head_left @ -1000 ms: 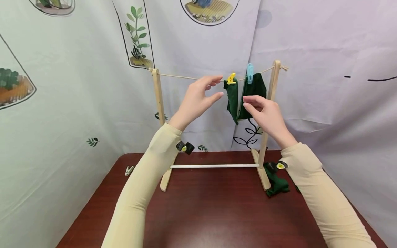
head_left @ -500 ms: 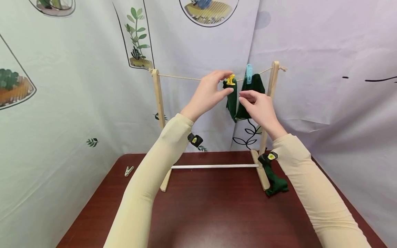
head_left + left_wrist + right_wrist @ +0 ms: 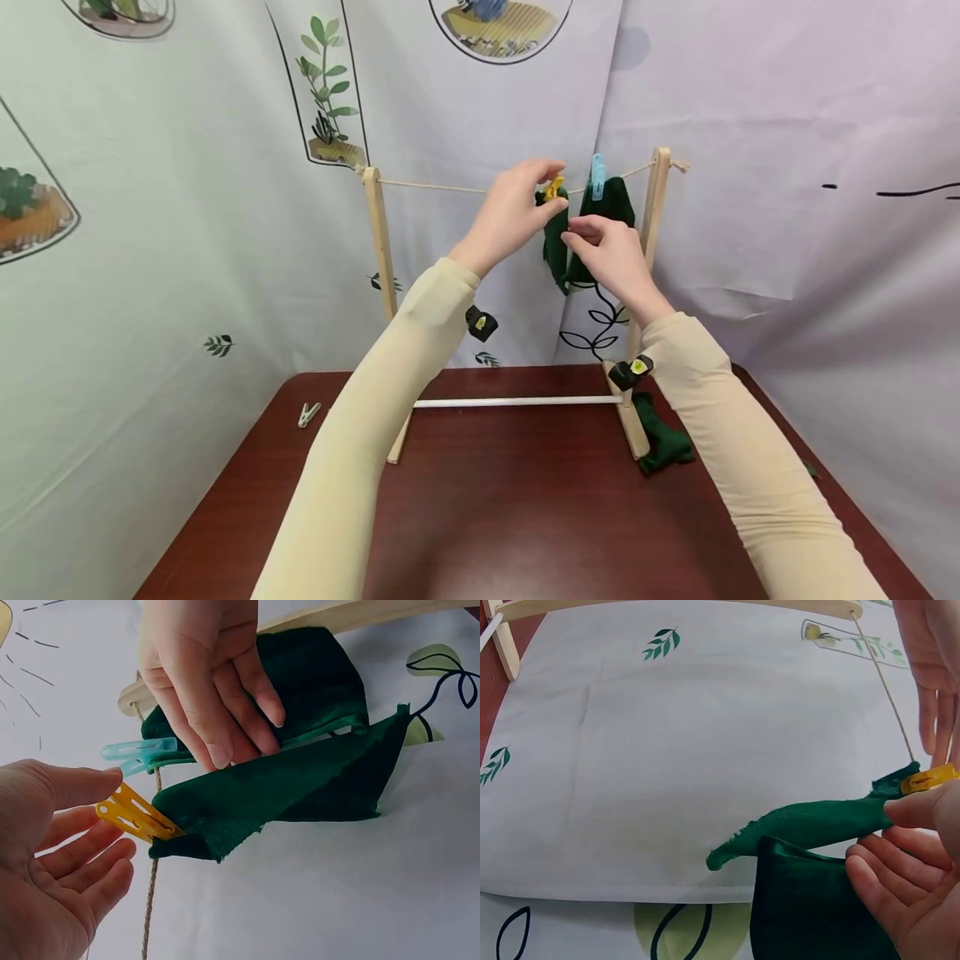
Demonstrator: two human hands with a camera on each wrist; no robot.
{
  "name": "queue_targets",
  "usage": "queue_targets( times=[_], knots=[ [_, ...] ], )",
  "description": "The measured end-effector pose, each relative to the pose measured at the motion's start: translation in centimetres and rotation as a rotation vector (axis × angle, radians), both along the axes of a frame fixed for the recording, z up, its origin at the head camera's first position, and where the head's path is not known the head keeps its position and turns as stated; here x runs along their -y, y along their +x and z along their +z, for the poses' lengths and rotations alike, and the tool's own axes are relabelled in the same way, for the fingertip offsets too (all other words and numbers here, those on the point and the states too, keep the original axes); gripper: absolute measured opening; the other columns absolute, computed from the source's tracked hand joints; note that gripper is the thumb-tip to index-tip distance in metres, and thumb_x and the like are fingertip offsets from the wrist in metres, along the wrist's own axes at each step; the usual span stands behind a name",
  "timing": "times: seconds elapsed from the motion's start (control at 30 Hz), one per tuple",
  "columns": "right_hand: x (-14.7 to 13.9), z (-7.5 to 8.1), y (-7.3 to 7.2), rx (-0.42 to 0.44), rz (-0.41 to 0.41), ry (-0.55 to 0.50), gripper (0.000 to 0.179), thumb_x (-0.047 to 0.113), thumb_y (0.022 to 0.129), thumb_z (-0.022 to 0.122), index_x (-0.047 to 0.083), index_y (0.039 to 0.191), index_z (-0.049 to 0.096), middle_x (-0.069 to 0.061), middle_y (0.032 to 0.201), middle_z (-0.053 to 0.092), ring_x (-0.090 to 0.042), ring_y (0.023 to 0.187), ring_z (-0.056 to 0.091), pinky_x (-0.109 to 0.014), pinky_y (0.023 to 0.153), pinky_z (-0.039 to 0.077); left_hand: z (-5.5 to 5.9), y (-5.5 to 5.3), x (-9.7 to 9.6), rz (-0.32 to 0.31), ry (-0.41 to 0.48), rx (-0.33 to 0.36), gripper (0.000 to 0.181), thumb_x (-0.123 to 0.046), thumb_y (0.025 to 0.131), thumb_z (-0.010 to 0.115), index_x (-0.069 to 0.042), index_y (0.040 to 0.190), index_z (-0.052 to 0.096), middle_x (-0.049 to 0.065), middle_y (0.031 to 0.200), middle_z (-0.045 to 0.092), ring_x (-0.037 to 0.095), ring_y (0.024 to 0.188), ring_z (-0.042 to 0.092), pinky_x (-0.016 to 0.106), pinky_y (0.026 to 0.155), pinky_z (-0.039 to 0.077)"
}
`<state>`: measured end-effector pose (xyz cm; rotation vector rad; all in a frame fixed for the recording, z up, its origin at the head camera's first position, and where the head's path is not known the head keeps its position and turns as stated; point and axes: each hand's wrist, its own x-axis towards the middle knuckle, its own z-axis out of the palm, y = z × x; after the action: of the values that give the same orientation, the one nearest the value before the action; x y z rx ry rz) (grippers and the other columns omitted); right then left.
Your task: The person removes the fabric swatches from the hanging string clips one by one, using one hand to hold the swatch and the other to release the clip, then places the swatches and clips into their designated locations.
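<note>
A person's left hand [image 3: 507, 212], at the eight o'clock of a yellow peg [image 3: 553, 189], would likely work best with thumb and forefinger squarely on both tails; it is parted around the peg, no firm pinch visible. A green cloth [image 3: 555, 246] hangs from the peg at six o'clock, below the cord [image 3: 435, 187], and seems best steadied lightly near its top. At the peg's four o'clock, the right hand [image 3: 611, 252] is loose, fingers extended beside the cloth's right edge, contact impossible to tell.
</note>
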<state>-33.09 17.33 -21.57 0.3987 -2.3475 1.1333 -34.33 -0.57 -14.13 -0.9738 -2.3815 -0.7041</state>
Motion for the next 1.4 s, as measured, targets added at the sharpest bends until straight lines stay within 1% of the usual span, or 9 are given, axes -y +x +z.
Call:
queue_targets(
  times=[0.23,0.37,0.5,0.67,0.73,0.83,1.0,1.23,1.4],
  knots=[
    [0.4,-0.1,-0.5,0.029,-0.037,-0.050,0.043,0.035,0.100,0.063,0.007,0.132,0.066,-0.012,0.126,0.069,-0.026,0.116,0.065,-0.046,0.095,0.053,0.2,-0.9,0.1,0.042,0.006,0.016,0.048,-0.027,0.101,0.064,-0.007,0.143,0.055,0.005,0.139,0.059,0.015,0.127,0.054,0.020,0.104,0.041],
    [0.9,0.0,-0.8,0.019,-0.052,-0.075,0.044,0.036,0.099,0.064,0.007,0.132,0.066,-0.012,0.124,0.069,-0.026,0.115,0.065,-0.045,0.095,0.053,0.2,-1.1,0.2,0.051,0.018,-0.001,0.046,-0.030,0.102,0.063,-0.007,0.141,0.057,0.005,0.136,0.061,0.014,0.124,0.056,0.020,0.102,0.043],
    [1.2,0.1,-1.0,0.002,-0.069,-0.091,0.043,0.035,0.099,0.065,0.006,0.130,0.067,-0.012,0.122,0.071,-0.025,0.113,0.066,-0.044,0.094,0.053,0.2,-1.1,0.4,0.028,0.028,-0.030,0.043,-0.030,0.102,0.062,-0.007,0.138,0.059,0.005,0.131,0.064,0.015,0.119,0.058,0.020,0.099,0.044],
    [1.6,0.0,-1.1,-0.024,-0.077,-0.111,0.036,0.031,0.099,0.066,0.005,0.123,0.071,-0.013,0.115,0.073,-0.024,0.107,0.067,-0.043,0.090,0.053,0.1,-1.1,0.6,-0.009,0.045,-0.075,0.039,-0.028,0.102,0.062,-0.004,0.132,0.062,0.008,0.121,0.066,0.019,0.113,0.060,0.023,0.096,0.046],
    [1.6,0.0,-1.0,-0.027,-0.077,-0.120,0.035,0.030,0.099,0.066,0.004,0.121,0.072,-0.014,0.114,0.073,-0.024,0.105,0.067,-0.043,0.089,0.053,0.1,-1.0,0.6,-0.013,0.050,-0.088,0.036,-0.027,0.102,0.062,-0.003,0.128,0.064,0.008,0.116,0.066,0.020,0.110,0.061,0.023,0.095,0.046],
    [1.7,0.0,-0.9,-0.023,-0.078,-0.130,0.035,0.030,0.099,0.066,0.003,0.122,0.072,-0.014,0.114,0.073,-0.024,0.103,0.067,-0.041,0.087,0.054,0.0,-1.0,0.6,-0.013,0.060,-0.105,0.030,-0.026,0.102,0.062,-0.004,0.122,0.066,0.007,0.110,0.067,0.019,0.105,0.062,0.023,0.093,0.047],
    [1.6,0.0,-0.8,-0.010,-0.074,-0.147,0.037,0.031,0.099,0.066,0.004,0.124,0.071,-0.013,0.115,0.072,-0.023,0.100,0.068,-0.038,0.084,0.055,0.0,-0.8,0.5,-0.013,0.081,-0.132,0.024,-0.024,0.103,0.061,-0.005,0.115,0.068,0.006,0.106,0.068,0.017,0.100,0.063,0.023,0.092,0.048],
    [1.4,0.0,-0.3,0.000,-0.059,-0.148,0.038,0.032,0.100,0.065,0.003,0.125,0.070,-0.014,0.115,0.072,-0.024,0.102,0.067,-0.035,0.082,0.054,0.0,-0.7,0.5,-0.042,0.139,-0.160,0.018,-0.021,0.102,0.062,-0.006,0.107,0.071,0.004,0.101,0.070,0.015,0.094,0.064,0.021,0.089,0.048],
    [1.4,0.2,-0.1,-0.013,-0.048,-0.152,0.037,0.031,0.100,0.066,0.003,0.124,0.071,-0.013,0.114,0.072,-0.022,0.096,0.068,-0.030,0.079,0.054,0.2,-0.5,0.5,-0.050,0.179,-0.174,0.017,-0.020,0.102,0.062,-0.007,0.103,0.072,0.003,0.096,0.071,0.013,0.090,0.065,0.018,0.088,0.049]
  ],
)
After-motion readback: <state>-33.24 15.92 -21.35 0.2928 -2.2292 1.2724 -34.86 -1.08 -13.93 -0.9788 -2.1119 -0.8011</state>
